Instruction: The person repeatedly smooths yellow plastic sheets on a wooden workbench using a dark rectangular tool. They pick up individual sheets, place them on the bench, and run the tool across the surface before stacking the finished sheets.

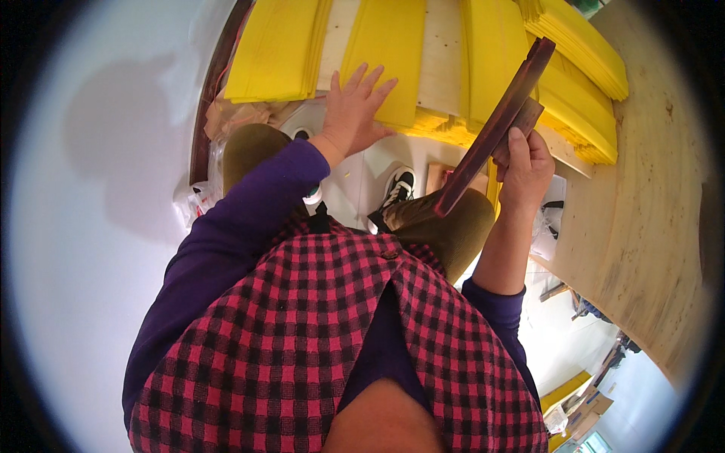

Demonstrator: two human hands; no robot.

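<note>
My left hand (353, 113) lies with its fingers spread at the near end of a yellow sheet strip (385, 53), which looks like paper. My right hand (525, 167) is wrapped round the short wooden grip of a long, narrow bar (491, 132), stained dark red. The bar is held up and tilted, above the bench edge and my right knee. To the left of my left hand lies a layered stack of yellow sheets (276, 53). Another yellow stack (495, 57) is partly hidden behind the bar.
More yellow stacks (585, 57) sit at the far right on the pale wooden bench (440, 57). A wooden board (630, 204) stretches along the right side. A white wall (98, 189) bounds the left. My legs and shoes (399, 187) are below the bench.
</note>
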